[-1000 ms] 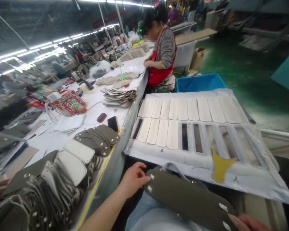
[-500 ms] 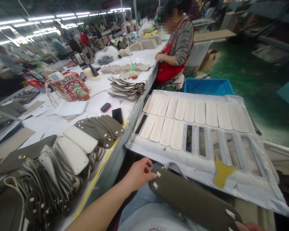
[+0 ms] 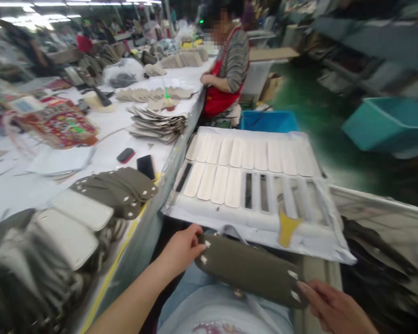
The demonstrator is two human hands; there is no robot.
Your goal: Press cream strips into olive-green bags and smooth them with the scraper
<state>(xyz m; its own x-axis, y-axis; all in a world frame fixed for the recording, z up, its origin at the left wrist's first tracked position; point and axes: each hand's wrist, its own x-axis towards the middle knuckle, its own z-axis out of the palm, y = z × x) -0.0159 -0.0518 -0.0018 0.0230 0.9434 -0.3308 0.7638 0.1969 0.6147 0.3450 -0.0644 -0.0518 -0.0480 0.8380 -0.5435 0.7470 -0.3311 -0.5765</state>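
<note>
A long olive-grey panel (image 3: 251, 269) with rounded ends and small white tabs near its corners spans the space above my lap. It looks like a bag part in leather or a similar material. My left hand (image 3: 183, 246) pinches its left end between thumb and fingers. At the opposite end, my right hand (image 3: 334, 304) grips it with the thumb on the upper face, the other fingers partly hidden. A pale strap (image 3: 261, 313) hangs at its near side. Beyond the panel lies a white-covered board (image 3: 198, 211) bearing rows of cream oblong pieces (image 3: 228, 185).
On the table (image 3: 116, 132) at left sit stacked olive panels (image 3: 116, 185), pale panels (image 3: 68, 236), a phone (image 3: 145, 166) and a patterned red box (image 3: 61, 123). A yellow piece (image 3: 287, 229) lies on the board. Beyond are a seated co-worker (image 3: 230, 65), a blue bin (image 3: 268, 121) and a teal bin (image 3: 390, 123).
My view has swung to the right, so the table and board sit further left. The right hand and the panel's right end now show fully. Both hands still hold the panel.
</note>
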